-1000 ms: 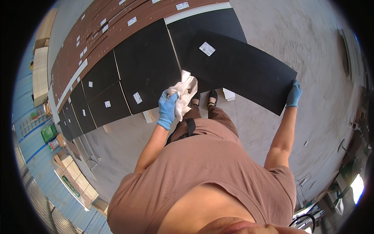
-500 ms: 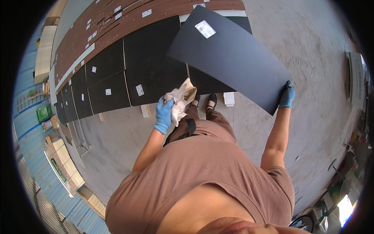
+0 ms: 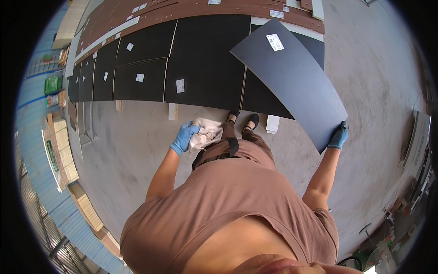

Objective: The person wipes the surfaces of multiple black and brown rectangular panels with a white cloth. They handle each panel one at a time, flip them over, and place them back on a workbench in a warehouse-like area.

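Observation:
My right hand (image 3: 338, 136), in a blue and black work glove, is closed on the near right corner of a dark rectangular panel (image 3: 299, 77). The panel bears a white label (image 3: 274, 42) near its far end and lies slanted across the black panels laid out in front of me. Whether its far end touches them I cannot tell. In my gloved left hand (image 3: 185, 137) is a crumpled off-white cloth (image 3: 206, 133), held in front of my left thigh with the fingers wrapped round it.
Black panels (image 3: 205, 59) with white labels lie side by side in a row. Behind them run brown boards (image 3: 182, 10) with small holes. White supports (image 3: 272, 123) show under the near edge. Stacked pale boards (image 3: 64, 146) and a green bin (image 3: 53, 85) stand at the left.
The held panel has swung nearer to me and to the right, its far end shifting rightward over the row. My left hand with the cloth has dropped slightly. The view has turned somewhat.

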Demonstrator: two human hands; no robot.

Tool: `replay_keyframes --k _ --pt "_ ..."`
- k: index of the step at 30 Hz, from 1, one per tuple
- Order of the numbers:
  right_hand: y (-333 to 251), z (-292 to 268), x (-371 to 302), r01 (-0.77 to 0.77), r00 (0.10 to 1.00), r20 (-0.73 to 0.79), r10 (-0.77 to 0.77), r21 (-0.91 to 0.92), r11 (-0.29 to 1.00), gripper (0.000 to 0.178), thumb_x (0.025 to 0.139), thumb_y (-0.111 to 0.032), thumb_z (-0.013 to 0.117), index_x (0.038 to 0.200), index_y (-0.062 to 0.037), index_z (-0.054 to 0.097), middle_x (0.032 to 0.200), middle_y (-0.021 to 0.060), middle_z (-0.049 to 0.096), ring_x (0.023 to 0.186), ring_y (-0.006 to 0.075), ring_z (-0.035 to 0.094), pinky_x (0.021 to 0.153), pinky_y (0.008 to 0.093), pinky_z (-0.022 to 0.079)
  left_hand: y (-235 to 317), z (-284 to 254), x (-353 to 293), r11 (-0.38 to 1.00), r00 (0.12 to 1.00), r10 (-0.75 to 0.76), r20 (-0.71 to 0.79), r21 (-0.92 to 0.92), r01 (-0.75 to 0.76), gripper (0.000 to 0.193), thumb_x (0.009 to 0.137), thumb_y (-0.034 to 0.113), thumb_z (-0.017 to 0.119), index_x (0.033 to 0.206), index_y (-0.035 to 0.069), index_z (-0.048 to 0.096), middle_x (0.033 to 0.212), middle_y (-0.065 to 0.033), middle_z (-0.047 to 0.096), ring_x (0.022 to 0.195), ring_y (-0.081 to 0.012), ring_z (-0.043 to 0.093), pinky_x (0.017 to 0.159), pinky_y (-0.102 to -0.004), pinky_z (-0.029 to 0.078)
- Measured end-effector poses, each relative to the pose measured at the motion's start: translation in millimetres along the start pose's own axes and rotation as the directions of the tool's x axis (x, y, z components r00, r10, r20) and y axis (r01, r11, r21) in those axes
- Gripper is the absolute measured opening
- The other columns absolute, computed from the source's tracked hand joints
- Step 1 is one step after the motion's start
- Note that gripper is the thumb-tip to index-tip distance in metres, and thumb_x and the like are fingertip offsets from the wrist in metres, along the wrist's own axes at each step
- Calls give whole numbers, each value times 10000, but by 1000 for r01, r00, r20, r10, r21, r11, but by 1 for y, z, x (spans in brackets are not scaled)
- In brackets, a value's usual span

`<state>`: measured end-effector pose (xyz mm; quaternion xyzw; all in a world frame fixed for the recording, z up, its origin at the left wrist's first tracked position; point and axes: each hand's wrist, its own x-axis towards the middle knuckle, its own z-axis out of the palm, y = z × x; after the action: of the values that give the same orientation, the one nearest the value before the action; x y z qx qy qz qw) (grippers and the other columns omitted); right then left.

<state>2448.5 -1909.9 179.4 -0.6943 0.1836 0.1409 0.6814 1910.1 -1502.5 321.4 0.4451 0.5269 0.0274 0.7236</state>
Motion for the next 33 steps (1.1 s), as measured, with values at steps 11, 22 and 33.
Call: replay_keyframes --k 11,22,33 --pt "20 209 -113 66 905 423 -43 -39 997 258 1035 -183 671 1198 0 751 1082 29 742 998 119 646 957 282 516 -24 -35 29 813 961 256 101 -560 -158 295 960 230 649 1172 35 716 1117 -42 724 1031 -184 679 970 -332 536" --pt "27 320 -212 93 820 568 67 -248 964 351 1049 -269 664 1218 29 740 1052 12 723 942 104 599 917 277 501 -46 -143 -17 815 989 150 5 -568 -120 393 996 261 623 1311 27 627 1280 -100 647 1187 -268 619 1066 -394 488" --pt "21 338 -227 145 829 558 37 -279 949 373 1058 -286 660 1246 29 725 1068 10 715 958 96 606 907 269 507 -11 -164 6 759 983 46 176 -646 80 604 1024 372 591 1501 14 491 1495 -183 546 1363 -389 536 1191 -487 412"
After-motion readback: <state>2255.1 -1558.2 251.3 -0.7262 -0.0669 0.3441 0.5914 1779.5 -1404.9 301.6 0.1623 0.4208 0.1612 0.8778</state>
